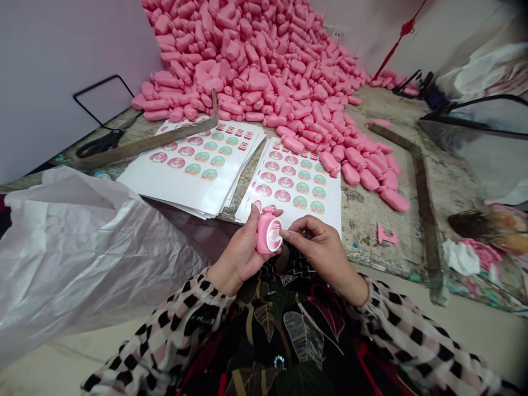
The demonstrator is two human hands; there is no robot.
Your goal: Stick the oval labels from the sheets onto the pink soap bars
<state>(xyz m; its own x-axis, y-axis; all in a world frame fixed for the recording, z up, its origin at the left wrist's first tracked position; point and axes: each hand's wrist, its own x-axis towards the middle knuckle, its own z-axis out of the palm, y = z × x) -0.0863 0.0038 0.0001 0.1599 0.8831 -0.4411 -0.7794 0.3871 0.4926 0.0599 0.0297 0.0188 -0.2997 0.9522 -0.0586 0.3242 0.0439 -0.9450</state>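
Note:
In my left hand (243, 247) is a small pink plastic bottle (262, 234), gripped between thumb and fingers with its broad face turned toward my right hand. A round pink-and-white sticker (274, 235) lies against that face. My right hand (319, 247) touches the sticker, its thumb and index finger closed at the sticker's edge; whether they pinch it or press it down I cannot tell. Just beyond my hands lies a sheet of pink and green stickers (295, 179). Left of it is a second stack of sticker sheets (185, 181).
A large heap of pink bottles (256, 77) covers the back of the worn table (371, 242). One metal bar (157, 140) crosses the left stack; another bar (423, 203) lies at right. Black scissors (101, 143) rest at left, near a translucent plastic bag (86, 247). A pink plastic scrap (386, 234) lies at right.

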